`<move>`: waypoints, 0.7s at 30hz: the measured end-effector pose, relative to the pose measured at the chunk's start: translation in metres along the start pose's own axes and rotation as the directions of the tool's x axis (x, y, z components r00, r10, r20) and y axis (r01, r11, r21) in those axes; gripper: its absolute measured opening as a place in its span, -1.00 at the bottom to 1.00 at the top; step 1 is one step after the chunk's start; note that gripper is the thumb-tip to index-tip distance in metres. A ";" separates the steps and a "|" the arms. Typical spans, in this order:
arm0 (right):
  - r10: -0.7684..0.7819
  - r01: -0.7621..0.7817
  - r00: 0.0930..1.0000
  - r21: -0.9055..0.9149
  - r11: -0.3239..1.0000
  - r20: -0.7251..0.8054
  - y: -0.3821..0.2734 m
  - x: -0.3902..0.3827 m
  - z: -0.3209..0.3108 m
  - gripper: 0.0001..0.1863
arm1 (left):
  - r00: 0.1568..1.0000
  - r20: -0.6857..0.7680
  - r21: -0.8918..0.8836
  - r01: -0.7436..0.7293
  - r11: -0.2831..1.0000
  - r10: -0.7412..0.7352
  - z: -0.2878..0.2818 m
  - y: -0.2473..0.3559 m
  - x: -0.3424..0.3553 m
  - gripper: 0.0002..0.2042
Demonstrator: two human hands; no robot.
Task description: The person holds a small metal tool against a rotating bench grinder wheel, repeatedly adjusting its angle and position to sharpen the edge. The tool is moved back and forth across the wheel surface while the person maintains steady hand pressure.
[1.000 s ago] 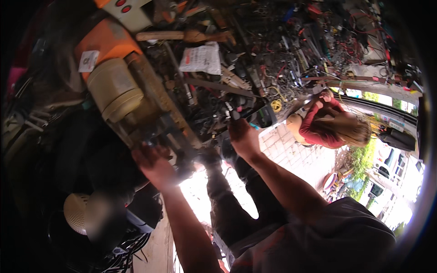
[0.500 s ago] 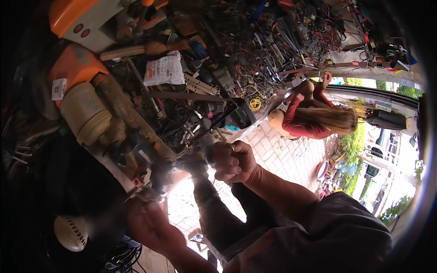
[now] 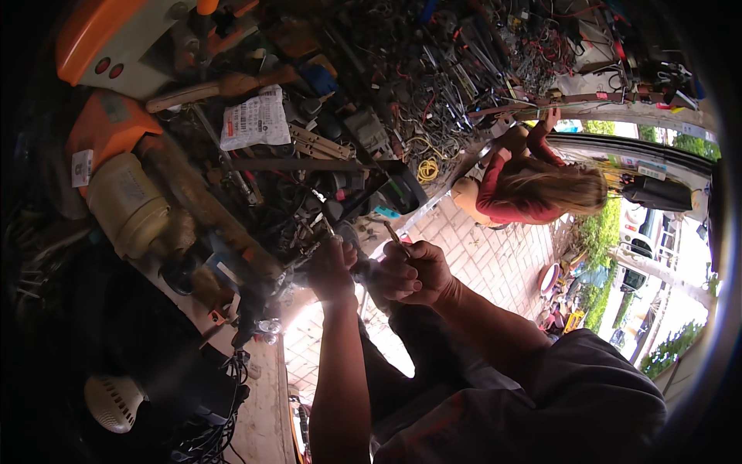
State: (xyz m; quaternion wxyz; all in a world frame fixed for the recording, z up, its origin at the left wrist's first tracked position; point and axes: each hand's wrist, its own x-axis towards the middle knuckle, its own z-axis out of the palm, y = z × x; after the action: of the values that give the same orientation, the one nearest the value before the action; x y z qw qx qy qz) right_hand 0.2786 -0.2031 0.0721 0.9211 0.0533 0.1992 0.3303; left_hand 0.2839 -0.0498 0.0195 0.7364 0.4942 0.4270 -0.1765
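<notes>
My left hand point(image 3: 333, 271) is raised at the front edge of the bench, its fingers closed and partly in shadow. A small pale metal piece shows by its fingertips, but I cannot make out what it holds. Just to the right, my right hand point(image 3: 417, 272) is closed in a fist around a thin brownish rod point(image 3: 395, 233), whose tip sticks out above the thumb. The two hands are close together. Left of them stands a dark metal bench tool point(image 3: 255, 290), blurred in shadow, with a shiny clear piece point(image 3: 269, 328) below it.
Tools and wires crowd the bench, with a white plastic packet point(image 3: 255, 120), a wooden handle point(image 3: 224, 87), a cream motor housing point(image 3: 127, 205) and a coil of yellow wire point(image 3: 427, 171). A person in a red top point(image 3: 525, 189) crouches at right on the brick paving point(image 3: 479, 247).
My left hand has moved up and right from the lower left, to beside my right hand. My right hand has shifted slightly right and stays closed. The view has turned a little.
</notes>
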 end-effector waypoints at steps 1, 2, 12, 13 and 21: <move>-0.004 0.004 1.000 -0.022 1.000 -0.015 -0.003 -0.004 -0.001 -0.88 | 1.000 -0.007 -0.021 0.004 1.000 -0.004 0.003 -0.001 0.002 -0.76; -0.014 0.013 0.999 -0.044 0.999 -0.028 -0.005 -0.008 -0.002 -0.88 | 1.000 -0.011 -0.039 0.010 0.999 -0.010 0.008 0.001 0.003 -0.76; 0.049 -0.055 0.993 -0.054 0.997 -0.109 -0.007 0.002 -0.005 -0.84 | 0.995 -0.086 -0.042 0.049 0.998 -0.053 0.017 0.001 0.011 -0.74; 0.056 -0.065 0.989 -0.067 0.996 -0.137 -0.007 0.003 -0.006 -0.85 | 0.994 -0.095 -0.039 0.057 0.998 -0.061 0.017 0.000 0.011 -0.73; -0.152 -0.125 0.926 -0.660 0.741 -0.347 -0.002 0.019 0.029 -0.91 | 0.989 -0.027 -0.127 0.140 0.982 -0.145 -0.002 0.018 -0.011 -0.73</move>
State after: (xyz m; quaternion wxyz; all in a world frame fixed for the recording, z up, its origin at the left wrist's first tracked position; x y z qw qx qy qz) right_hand 0.3049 -0.1919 0.0918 0.8241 -0.3479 0.2410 0.3765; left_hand 0.2888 -0.0420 0.0387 0.7434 0.4187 0.4846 -0.1928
